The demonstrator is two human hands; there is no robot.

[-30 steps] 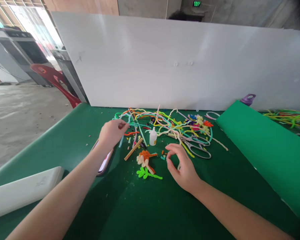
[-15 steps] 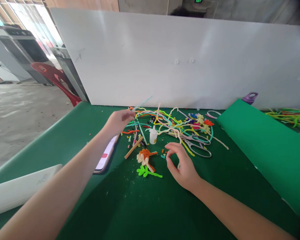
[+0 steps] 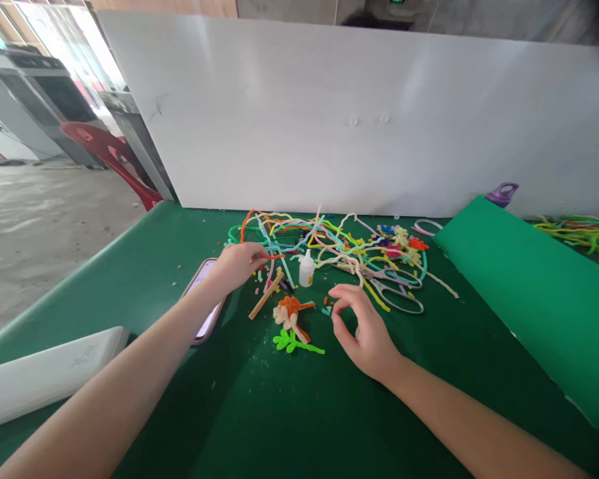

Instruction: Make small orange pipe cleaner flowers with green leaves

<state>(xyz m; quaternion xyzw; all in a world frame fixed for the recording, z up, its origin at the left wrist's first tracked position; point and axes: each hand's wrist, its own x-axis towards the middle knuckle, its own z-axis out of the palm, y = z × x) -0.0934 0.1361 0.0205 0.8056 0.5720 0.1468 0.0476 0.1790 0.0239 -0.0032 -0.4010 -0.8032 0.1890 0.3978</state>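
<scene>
My left hand (image 3: 242, 263) reaches over the left side of a tangle of colourful pipe cleaners (image 3: 324, 233). Its thumb and fingers pinch a red-orange pipe cleaner (image 3: 275, 256). My right hand (image 3: 363, 331) rests on the table with fingers loosely curled, a gap inside the curve and nothing visible in it. By its fingertips are small cut bits (image 3: 326, 311) in teal and orange. Between the hands lie an orange fuzzy flower (image 3: 289, 306), a cream one (image 3: 282, 317) and a bright green leafy sprig (image 3: 287, 341). A small white glue bottle (image 3: 306, 269) stands upright behind them.
Scissors (image 3: 399, 296) lie right of the bottle, a wooden stick (image 3: 266, 296) left of it. A phone (image 3: 209, 322) sits under my left forearm, near a white slab-like device (image 3: 54, 376). Green board (image 3: 524, 313) slants at right. A whiteboard (image 3: 329, 120) edges the table's back.
My left hand has come down and nearer, from a raised light-blue strand to a red-orange pipe cleaner. The light-blue strand now lies on the pile. My right hand stays put.
</scene>
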